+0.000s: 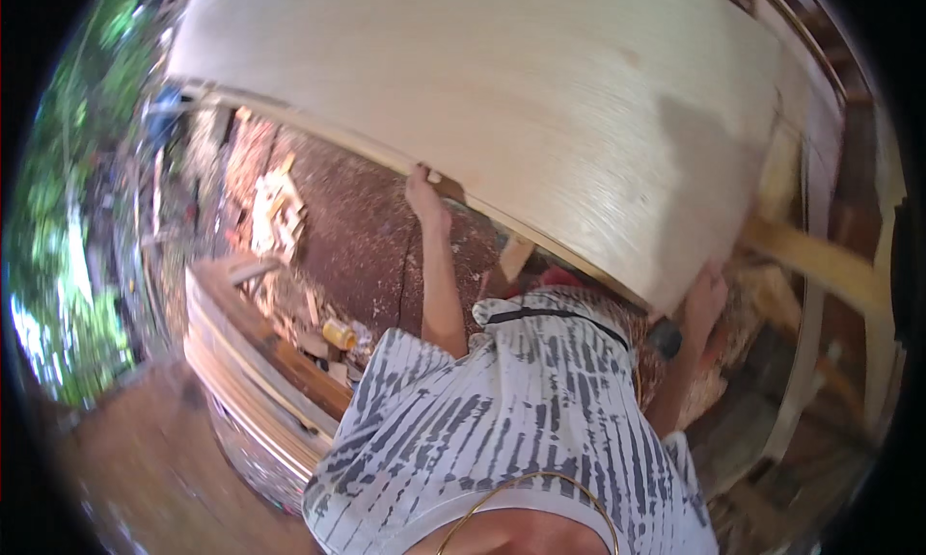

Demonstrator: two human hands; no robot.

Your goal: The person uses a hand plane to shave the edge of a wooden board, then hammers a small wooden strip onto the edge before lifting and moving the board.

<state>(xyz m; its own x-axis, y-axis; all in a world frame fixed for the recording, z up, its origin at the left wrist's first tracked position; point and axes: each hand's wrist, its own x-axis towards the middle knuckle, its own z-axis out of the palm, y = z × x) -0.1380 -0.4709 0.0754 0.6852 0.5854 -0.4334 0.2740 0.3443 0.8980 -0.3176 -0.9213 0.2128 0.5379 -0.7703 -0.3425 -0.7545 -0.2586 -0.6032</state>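
A large pale plywood sheet [502,102] stretches across the upper middle of the head view, its near edge slanting down to the right. My left hand [424,196] is closed round that near edge, with the fingers partly hidden by the board. At the sheet's near right corner, my right hand [706,299] grips the side edge; its fingers are somewhat blurred. A dark round thing [665,339] shows beside my right wrist, too blurred to name. A wooden strip [511,258] juts out from beneath the sheet, close to my body.
Layered wooden boards [260,362] lie at the left, near a yellow container [339,334]. Wood offcuts [278,213] and shavings litter the reddish-brown floor [357,208]. On the right, a wooden beam [820,261] meets a wooden frame [815,362]. Greenery [72,208] stands far left.
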